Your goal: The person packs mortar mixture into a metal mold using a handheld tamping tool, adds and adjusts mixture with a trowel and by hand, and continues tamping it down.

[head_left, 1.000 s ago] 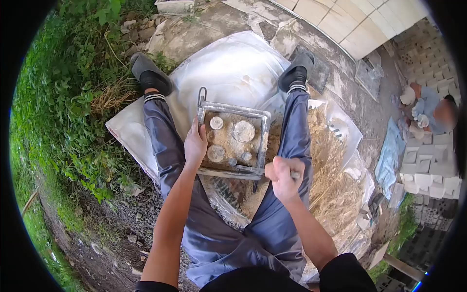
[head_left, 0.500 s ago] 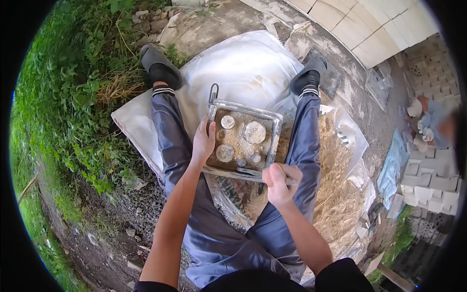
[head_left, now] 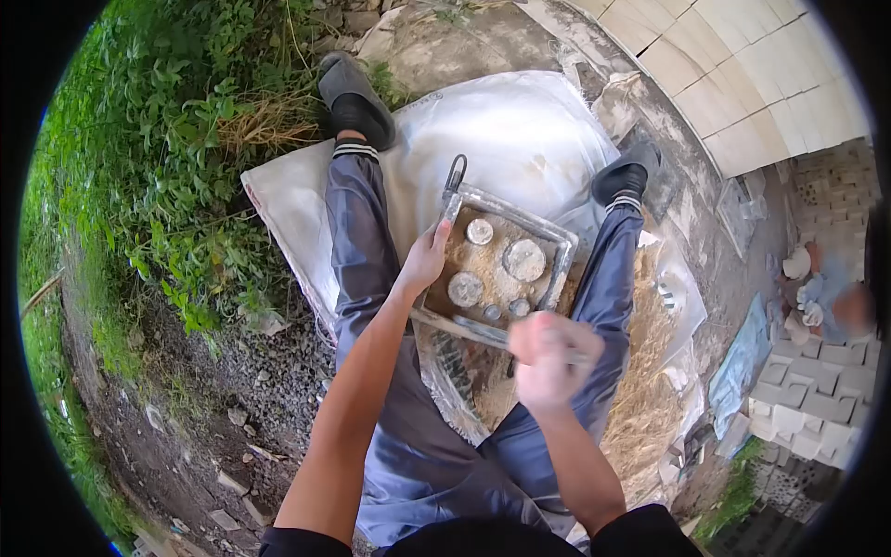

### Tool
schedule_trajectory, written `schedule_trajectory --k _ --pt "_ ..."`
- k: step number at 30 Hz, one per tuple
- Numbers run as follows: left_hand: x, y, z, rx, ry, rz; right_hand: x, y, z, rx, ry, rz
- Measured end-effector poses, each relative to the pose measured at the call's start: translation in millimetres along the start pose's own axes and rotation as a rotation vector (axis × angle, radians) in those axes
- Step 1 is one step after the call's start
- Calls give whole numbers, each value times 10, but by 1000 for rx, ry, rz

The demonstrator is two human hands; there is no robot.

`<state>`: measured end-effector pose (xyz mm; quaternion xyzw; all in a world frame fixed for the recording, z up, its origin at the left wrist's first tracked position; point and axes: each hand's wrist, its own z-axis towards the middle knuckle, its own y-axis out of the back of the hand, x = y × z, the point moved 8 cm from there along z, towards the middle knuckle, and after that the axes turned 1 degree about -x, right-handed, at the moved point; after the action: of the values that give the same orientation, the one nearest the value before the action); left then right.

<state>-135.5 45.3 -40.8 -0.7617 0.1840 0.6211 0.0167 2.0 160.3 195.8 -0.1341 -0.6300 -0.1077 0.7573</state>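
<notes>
A square metal frame [head_left: 565, 255] with sandy material inside sits tilted between my legs. Several round pieces lie in the sand, among them a large disc [head_left: 524, 260], a grey disc [head_left: 465, 289] and a small pale disc [head_left: 479, 231]. My left hand [head_left: 427, 260] grips the frame's left side, thumb on top, its other fingers hidden below. Over the near right corner, my right hand [head_left: 554, 362] is closed in a motion-blurred fist around a slim, flat metal tool [head_left: 481, 331]. The tool's blade lies along the frame's near edge; its exact kind is unclear.
A white woven sheet [head_left: 501, 121] is spread under and beyond the frame. Loose sand [head_left: 645, 371] covers plastic at my right. Green plants [head_left: 186, 167] grow at left. Another person [head_left: 826, 297] sits far right near stacked pale blocks [head_left: 817, 390].
The view has swung, so the frame and my legs appear farther right and the frame more tilted. My left hand keeps its hold on the frame; my right fist is now more blurred.
</notes>
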Motion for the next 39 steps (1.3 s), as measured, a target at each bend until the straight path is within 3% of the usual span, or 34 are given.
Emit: schedule_trajectory --k 2,3,5,9,12,14,16,18,21,23,27,29,31,33,37,39 --pt "-56 19 22 11 -18 -42 13 -181 -84 30 221 -117" --pt "-85 27 28 16 -6 -13 83 -366 36 230 63 -193" --pt "-111 15 10 35 1 21 26 -373 111 93 -36 -160" --pt "-98 48 -15 9 -5 -51 82 -423 50 -63 114 -21" --pt "-57 26 48 -7 -13 -25 199 -525 70 35 296 -96" --pt "-42 69 44 -64 -57 55 90 -571 26 280 124 -183" --pt "-175 90 33 -77 -67 75 425 -316 43 159 226 -102" --pt "-246 116 -66 -79 -42 95 377 18 42 45 136 21" --pt "-343 132 -103 -149 -108 121 -130 418 -23 83 25 -168" --pt "-388 143 -100 -166 -109 149 -210 704 20 -1 -124 236" --pt "-288 143 -88 -170 -66 238 44 995 72 -161 -72 327" --pt "-253 118 -103 -135 -57 253 216 1091 19 -182 126 375" --pt "-352 125 -104 -199 -192 218 -183 1052 -108 -111 88 320" --pt "-512 129 -129 -219 -190 235 -202 1042 -60 -84 -35 288" --pt "-463 98 -194 -155 -22 373 71 1042 -63 -208 -53 304" --pt "-689 120 -268 -308 -272 407 -7 1046 -166 -211 127 281"
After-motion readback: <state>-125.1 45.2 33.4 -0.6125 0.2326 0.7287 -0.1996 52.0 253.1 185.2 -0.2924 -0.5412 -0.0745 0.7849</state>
